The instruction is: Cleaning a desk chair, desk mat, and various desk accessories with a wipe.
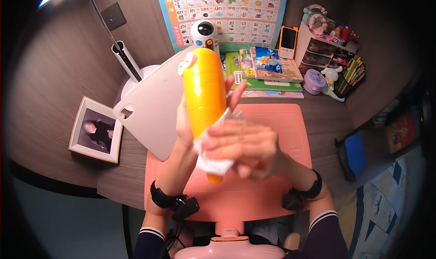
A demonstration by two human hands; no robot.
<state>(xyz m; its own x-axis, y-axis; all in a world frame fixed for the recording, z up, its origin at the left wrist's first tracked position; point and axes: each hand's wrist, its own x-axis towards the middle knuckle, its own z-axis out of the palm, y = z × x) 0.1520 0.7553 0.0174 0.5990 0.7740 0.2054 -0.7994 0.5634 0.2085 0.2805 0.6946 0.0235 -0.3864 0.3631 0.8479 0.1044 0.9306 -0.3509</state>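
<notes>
A glossy orange-yellow carrot-shaped toy (204,92) with two white bulging eyes is raised above the salmon-pink desk mat (286,122). My left hand (184,126) supports it from behind, with the fingertips showing past its right side. In my right hand (245,143), slightly blurred, is a white tissue or cloth (214,163) pressed around the toy's narrow lower part. The toy's tip sticks out below the cloth. Both wrists wear black straps with small dark devices.
A pale board (153,109) with a handle hole lies left, beside a framed photo (97,129) and a desk lamp (127,61). Behind are a white astronaut-like figure (204,32), stacked books (272,71), an orange-cased handheld device (288,42), a drawer organizer (316,51) and a pencil holder (349,77).
</notes>
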